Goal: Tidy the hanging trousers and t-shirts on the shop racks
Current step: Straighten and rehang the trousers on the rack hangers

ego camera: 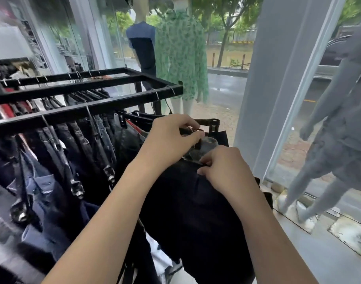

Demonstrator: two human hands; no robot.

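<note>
- Rack (87,109): black square-bar frame across the left half of the view, wire hooks over its bars.
- Jeans (83,144): dense row of dark and blue pairs under the rack's front bar, on clip hangers. Metal clips show lower down.
- Blue tee (142,44): on a mannequin behind the rack, at the window.
- Left hand (171,136): fingers curled, thumb and fingertips pinching the bar of the hanger (211,123), just right of the rack's end.
- Green shirt (181,58): printed, on a second mannequin just right of the blue tee.
- Hanger: black clip type, one clip visible at its right end. Cannot tell whether its hook is on the rack.
- Trousers (196,201): black, centre of view, hanging below both hands. Grey lining (211,143) of the waistband is turned out between the hands.
- Right hand (222,167): fingers curled, pinching the trousers' waistband edge, lower than and right of the left hand.
- Pillar (278,78): white, right of the trousers, against the glass.
- Grey mannequin (343,130): far right, in a grey outfit, feet on the window ledge.
</note>
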